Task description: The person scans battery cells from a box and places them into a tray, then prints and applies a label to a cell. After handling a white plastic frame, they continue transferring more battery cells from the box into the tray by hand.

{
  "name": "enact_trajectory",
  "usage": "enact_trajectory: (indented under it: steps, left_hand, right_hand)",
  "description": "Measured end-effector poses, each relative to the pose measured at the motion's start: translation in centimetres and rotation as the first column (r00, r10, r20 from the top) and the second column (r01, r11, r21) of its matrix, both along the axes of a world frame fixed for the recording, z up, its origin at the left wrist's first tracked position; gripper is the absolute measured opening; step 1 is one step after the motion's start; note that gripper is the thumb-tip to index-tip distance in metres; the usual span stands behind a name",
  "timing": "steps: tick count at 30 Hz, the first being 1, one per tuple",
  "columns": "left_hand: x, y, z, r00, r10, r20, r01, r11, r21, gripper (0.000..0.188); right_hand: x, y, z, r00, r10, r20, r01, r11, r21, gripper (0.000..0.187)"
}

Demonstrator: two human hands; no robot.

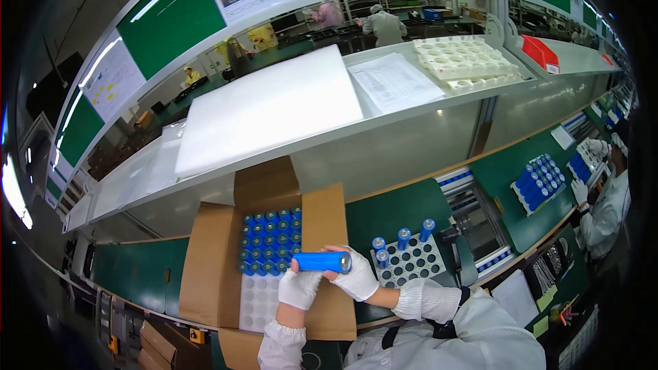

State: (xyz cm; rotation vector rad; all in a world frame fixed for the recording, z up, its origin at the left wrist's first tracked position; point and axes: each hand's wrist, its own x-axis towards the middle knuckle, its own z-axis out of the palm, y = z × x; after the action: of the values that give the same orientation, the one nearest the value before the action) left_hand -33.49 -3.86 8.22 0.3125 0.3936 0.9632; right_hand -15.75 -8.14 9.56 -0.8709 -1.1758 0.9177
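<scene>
A blue cylindrical battery cell point(317, 262) lies level between my two hands, above the near right part of an open cardboard box. My left hand point(299, 288), in a white glove with bare fingertips, closes on its left end. My right hand point(355, 278), gloved the same way, grips it near the right end, where a metal end face shows. Inside the cardboard box point(200, 260), several upright blue cells point(271, 236) fill the far part, and a white holed insert point(259, 301) shows in the near part. To the right, a white holed tray point(411, 264) holds several standing cells.
A shelf point(384, 106) with a white foam sheet point(274, 109), papers and stacked cream trays point(466, 58) spans above the bench. Right of the holed tray runs a roller conveyor point(476, 219). Farther right, a co-worker point(606, 199) handles another tray of blue cells.
</scene>
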Motion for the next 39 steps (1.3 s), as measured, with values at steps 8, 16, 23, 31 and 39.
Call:
enact_trajectory:
  steps: [8, 16, 23, 31, 39]
  left_hand:
    - [1.9, -1.2, 0.7, 0.933, -0.170, -0.316, 0.201, 0.977, 0.067, 0.056]
    - [-5.8, 5.4, -4.4, -0.321, 0.722, -0.613, 0.236, 0.688, 0.687, 0.049]
    - [-6.0, 5.9, -8.1, -0.686, 0.434, -0.585, 0.370, 0.899, 0.233, 0.064]
    - [-5.2, 6.3, -7.4, -0.682, 0.421, -0.598, 0.318, 0.907, 0.277, 0.052]
    - [-6.3, 6.0, -6.4, -0.470, 0.590, -0.656, 0.186, 0.793, 0.580, 0.051]
  right_hand:
    - [4.8, -3.0, 0.6, 0.990, -0.016, 0.141, 0.006, 0.998, 0.069, 0.051]
    - [14.3, -6.7, -5.6, 0.787, -0.510, 0.347, 0.523, 0.850, 0.063, 0.044]
    - [17.0, -3.6, -14.0, 0.586, -0.298, 0.753, 0.630, 0.752, -0.193, 0.048]
    - [16.8, -1.8, -17.0, 0.550, -0.223, 0.805, 0.628, 0.745, -0.223, 0.050]
    - [16.3, -1.5, -16.1, 0.470, -0.156, 0.869, 0.665, 0.710, -0.233, 0.056]
